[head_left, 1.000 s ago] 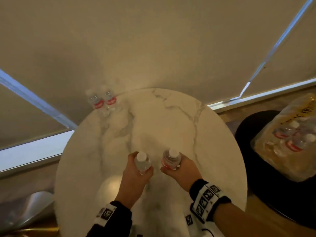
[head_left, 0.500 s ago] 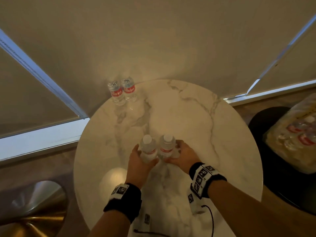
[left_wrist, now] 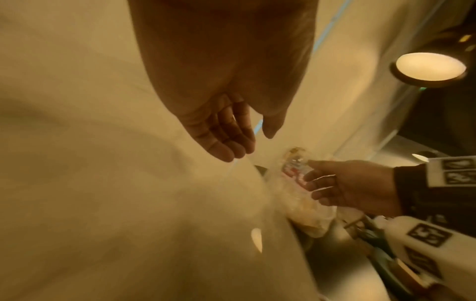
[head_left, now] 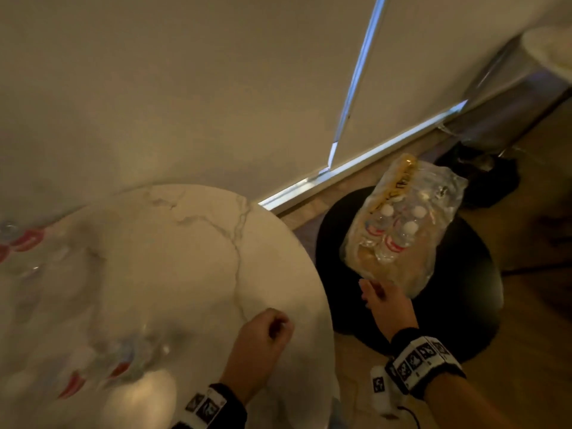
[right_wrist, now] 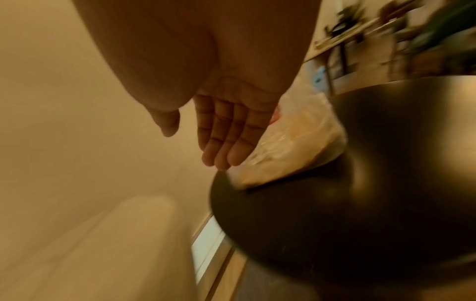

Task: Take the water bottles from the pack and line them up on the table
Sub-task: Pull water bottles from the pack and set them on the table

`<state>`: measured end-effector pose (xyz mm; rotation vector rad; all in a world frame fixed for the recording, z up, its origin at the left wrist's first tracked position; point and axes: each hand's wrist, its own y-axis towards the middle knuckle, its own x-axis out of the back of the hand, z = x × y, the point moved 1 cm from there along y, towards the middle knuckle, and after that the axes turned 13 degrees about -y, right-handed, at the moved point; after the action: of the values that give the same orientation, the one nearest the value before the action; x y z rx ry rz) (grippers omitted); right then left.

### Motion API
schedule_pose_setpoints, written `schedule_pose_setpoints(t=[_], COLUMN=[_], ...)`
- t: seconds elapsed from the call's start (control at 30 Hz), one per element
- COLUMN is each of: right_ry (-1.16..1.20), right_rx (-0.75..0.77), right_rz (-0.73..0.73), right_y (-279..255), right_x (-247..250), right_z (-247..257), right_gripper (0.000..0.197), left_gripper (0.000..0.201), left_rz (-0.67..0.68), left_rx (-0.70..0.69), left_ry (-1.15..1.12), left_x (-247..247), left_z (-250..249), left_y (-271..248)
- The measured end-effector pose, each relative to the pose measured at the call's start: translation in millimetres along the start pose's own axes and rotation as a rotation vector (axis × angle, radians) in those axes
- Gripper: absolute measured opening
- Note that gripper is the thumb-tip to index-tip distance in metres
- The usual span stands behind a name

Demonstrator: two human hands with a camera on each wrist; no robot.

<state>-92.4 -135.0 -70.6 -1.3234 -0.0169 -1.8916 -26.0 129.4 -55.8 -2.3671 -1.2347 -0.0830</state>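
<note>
My right hand (head_left: pixel 383 301) reaches out over the black stool (head_left: pixel 464 305), fingers straight and together, thumb apart, holding nothing; fingertips are just short of the near corner of the pack (head_left: pixel 402 224). My left hand (head_left: pixel 263 335) hangs above the marble table (head_left: pixel 185 258), fingers loosely curled, empty.

The pack lies on the stool, plastic wrap torn open, a few white-capped bottles (head_left: pixel 399 236) upright inside with red label bands. Yellow strip on the wrap carries dark lettering; unreadable. Blurred bottles on the table at the left edge (head_left: pixel 18 239) and near left (head_left: pixel 102 370), red labels only, text unreadable.
</note>
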Motion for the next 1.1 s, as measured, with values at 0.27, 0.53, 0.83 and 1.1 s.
schedule_pose_setpoints(t=[0.27,0.53,0.83,1.1], right_ry=[0.23,0.026,0.087,0.059], right_rx=[-0.228,-0.11,0.109,0.366], right_rz=[0.003,0.109,0.015,0.242], right_y=[150.3,203.9,131.1,-33.3], right_x=[21.3,11.8,68.4,22.0], right_z=[-59.0,-69.7,-39.6,32.5], right_gripper=[0.067,0.029,0.053,0.045], left_gripper=[0.033,0.066,0.069,0.057], left_rz=[0.243,0.15,0.193,-0.1], left_rx=[-0.041,-0.062,-0.118,-0.123], left_ry=[0.137,-0.045,-0.206,-0.335], left_x=[-170.1,-219.6,-166.7,-38.1], left_z=[-91.7,-90.8,-108.5,-58.1], left_y=[197.9,293.7,216.1,38.0])
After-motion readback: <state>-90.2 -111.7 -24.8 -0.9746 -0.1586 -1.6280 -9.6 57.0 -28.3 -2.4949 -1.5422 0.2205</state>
